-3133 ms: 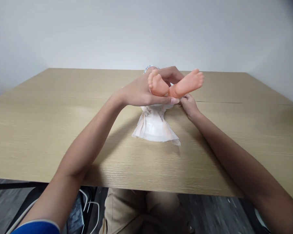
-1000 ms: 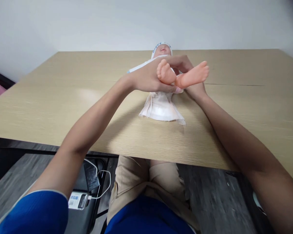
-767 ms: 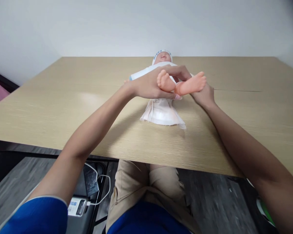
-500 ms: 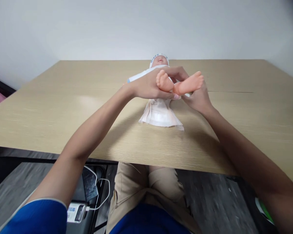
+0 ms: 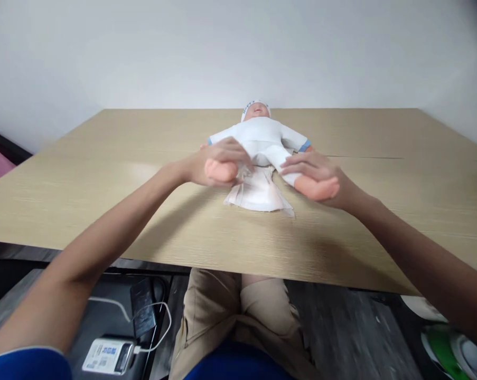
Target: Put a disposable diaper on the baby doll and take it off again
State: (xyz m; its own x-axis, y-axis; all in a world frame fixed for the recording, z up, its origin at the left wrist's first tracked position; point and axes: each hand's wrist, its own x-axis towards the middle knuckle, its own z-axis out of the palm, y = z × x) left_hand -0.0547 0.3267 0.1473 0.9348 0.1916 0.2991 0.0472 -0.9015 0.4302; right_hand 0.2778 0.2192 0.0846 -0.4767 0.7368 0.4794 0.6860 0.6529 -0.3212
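Observation:
A baby doll (image 5: 262, 132) in a white suit with blue cuffs and a printed white cap lies on its back, head toward the wall. My left hand (image 5: 206, 161) is curled round one of its legs, whose bare foot (image 5: 221, 170) points at me. Around the other leg my right hand (image 5: 335, 171) is closed, the second foot (image 5: 319, 189) showing below the fingers. The legs are spread apart. Between them a thin white diaper (image 5: 260, 195) is spread out from under the doll's bottom. Both hands are a little blurred.
The wooden table (image 5: 123, 158) meets a white wall. Below its near edge, at left, a white device (image 5: 107, 354) with a cable lies on a dark case beside a black slab (image 5: 143, 306). A green and white round container (image 5: 444, 351) stands low at right.
The doll's legs, held close together and raised before, are now lower and parted. My left hand has moved left and my right hand slightly down, uncovering the doll's torso.

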